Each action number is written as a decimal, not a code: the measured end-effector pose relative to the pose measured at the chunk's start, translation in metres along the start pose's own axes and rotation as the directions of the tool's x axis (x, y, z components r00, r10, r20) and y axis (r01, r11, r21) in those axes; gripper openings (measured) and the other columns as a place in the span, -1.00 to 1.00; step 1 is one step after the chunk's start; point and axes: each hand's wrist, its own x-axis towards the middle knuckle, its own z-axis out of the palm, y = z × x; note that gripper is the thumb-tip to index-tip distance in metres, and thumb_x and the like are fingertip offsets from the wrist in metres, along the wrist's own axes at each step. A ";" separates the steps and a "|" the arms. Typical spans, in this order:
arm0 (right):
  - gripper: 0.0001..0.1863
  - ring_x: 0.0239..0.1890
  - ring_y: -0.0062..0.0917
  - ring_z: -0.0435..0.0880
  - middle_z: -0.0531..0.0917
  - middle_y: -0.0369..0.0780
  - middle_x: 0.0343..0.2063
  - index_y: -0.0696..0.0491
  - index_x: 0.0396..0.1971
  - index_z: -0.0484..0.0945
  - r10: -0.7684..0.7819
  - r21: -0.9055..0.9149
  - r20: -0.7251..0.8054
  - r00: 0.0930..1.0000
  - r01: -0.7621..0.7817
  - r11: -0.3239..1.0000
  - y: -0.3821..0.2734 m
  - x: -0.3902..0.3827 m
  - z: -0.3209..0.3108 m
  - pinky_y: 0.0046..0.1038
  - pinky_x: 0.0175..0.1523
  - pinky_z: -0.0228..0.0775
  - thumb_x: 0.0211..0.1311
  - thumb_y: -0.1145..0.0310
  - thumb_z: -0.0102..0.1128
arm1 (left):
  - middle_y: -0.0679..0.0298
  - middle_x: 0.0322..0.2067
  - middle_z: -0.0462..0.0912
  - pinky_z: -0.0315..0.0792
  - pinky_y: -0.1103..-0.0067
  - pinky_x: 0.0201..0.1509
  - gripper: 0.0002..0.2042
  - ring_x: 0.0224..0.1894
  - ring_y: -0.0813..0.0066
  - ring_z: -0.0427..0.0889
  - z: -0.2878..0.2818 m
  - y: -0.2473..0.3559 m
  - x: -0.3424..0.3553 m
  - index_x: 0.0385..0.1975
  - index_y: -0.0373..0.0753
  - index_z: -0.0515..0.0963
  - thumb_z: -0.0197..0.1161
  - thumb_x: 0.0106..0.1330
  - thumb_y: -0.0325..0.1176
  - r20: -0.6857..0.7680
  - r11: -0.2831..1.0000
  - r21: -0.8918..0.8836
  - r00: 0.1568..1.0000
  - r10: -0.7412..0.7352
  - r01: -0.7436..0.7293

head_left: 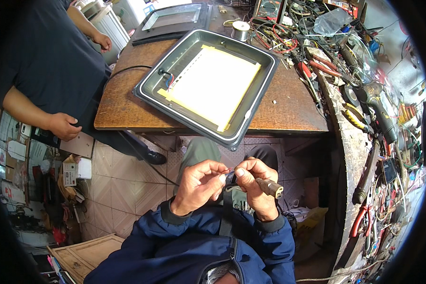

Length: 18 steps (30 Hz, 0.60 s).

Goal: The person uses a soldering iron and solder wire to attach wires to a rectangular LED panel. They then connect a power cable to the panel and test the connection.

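Note:
Above my lap, my left hand (201,185) is closed in a pinch at the end of a thin cable with red and blue wires (229,173). My right hand (256,188) pinches the same cable close by, thumb against forefinger. A tan plug-like connector (271,188) sticks out from the right hand, held by its other fingers. In front of me a black rectangular lamp housing (249,115) lies tilted on the wooden table, its corner past the front edge. Inside is a bright white panel (217,85) edged with yellow tape; red and blue wires come through the wall.
At the left stands another person (57,61), hands near the table. A glazed black frame (168,21) and a wire spool (240,31) lie behind the housing. Pliers (355,116), a drill (379,111) and tangled cables crowd the bench at the right.

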 end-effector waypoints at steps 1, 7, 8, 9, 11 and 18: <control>-0.88 -0.42 -0.77 0.45 0.58 -0.38 -0.44 0.19 -0.29 0.66 0.004 -0.001 -0.001 1.000 -0.004 1.000 0.000 0.000 0.000 -0.63 -0.33 0.30 0.44 0.44 0.35 | 0.31 -0.43 0.61 0.36 0.71 -0.52 -0.87 -0.59 0.70 0.48 0.000 0.001 -0.001 -0.07 -0.38 0.58 0.27 0.49 -0.48 0.010 0.999 0.041 1.000 -0.011 0.011; -0.84 -0.44 -0.78 0.45 0.61 -0.39 -0.44 0.18 -0.27 0.66 0.069 0.007 -0.008 0.998 -0.069 0.998 0.002 0.002 -0.001 -0.64 -0.34 0.32 0.45 0.38 0.36 | 0.37 -0.44 0.55 0.31 0.74 -0.50 -0.84 -0.57 0.75 0.40 -0.005 0.005 0.000 -0.06 -0.37 0.57 0.21 0.56 -0.39 0.093 0.992 -0.055 0.990 -0.108 0.113; -0.83 -0.45 -0.78 0.45 0.61 -0.39 -0.45 0.17 -0.27 0.65 0.059 0.013 -0.002 0.998 -0.059 0.998 0.003 0.003 0.000 -0.64 -0.34 0.32 0.45 0.37 0.36 | 0.35 -0.43 0.56 0.28 0.74 -0.53 -0.83 -0.59 0.74 0.39 -0.006 0.005 0.000 -0.08 -0.36 0.57 0.20 0.57 -0.36 0.126 0.979 -0.121 0.981 -0.151 0.166; -0.83 -0.46 -0.78 0.45 0.61 -0.39 -0.45 0.17 -0.27 0.65 0.049 0.019 0.003 0.999 -0.049 0.999 0.004 0.003 0.000 -0.64 -0.35 0.32 0.45 0.36 0.36 | 0.33 -0.41 0.57 0.26 0.75 -0.56 -0.82 -0.62 0.73 0.37 -0.008 0.006 0.000 -0.11 -0.35 0.56 0.20 0.58 -0.34 0.161 0.958 -0.185 0.968 -0.191 0.220; -0.83 -0.47 -0.78 0.45 0.61 -0.39 -0.47 0.17 -0.27 0.65 0.073 0.052 0.024 0.997 -0.075 0.996 0.007 0.003 0.000 -0.65 -0.37 0.32 0.45 0.36 0.36 | 0.35 -0.44 0.53 0.23 0.75 -0.55 -0.79 -0.61 0.72 0.36 -0.012 0.004 0.002 -0.14 -0.32 0.55 0.15 0.61 -0.27 0.218 0.937 -0.227 0.951 -0.217 0.266; -0.81 -0.51 -0.78 0.43 0.59 -0.39 -0.51 0.18 -0.26 0.64 0.103 0.079 -0.027 0.994 -0.101 0.992 0.010 0.002 0.001 -0.65 -0.41 0.29 0.48 0.34 0.33 | 0.35 -0.44 0.55 0.26 0.76 -0.53 -0.76 -0.57 0.70 0.40 -0.013 0.007 0.003 -0.17 -0.35 0.58 0.17 0.61 -0.26 0.183 0.932 -0.176 0.941 -0.285 0.317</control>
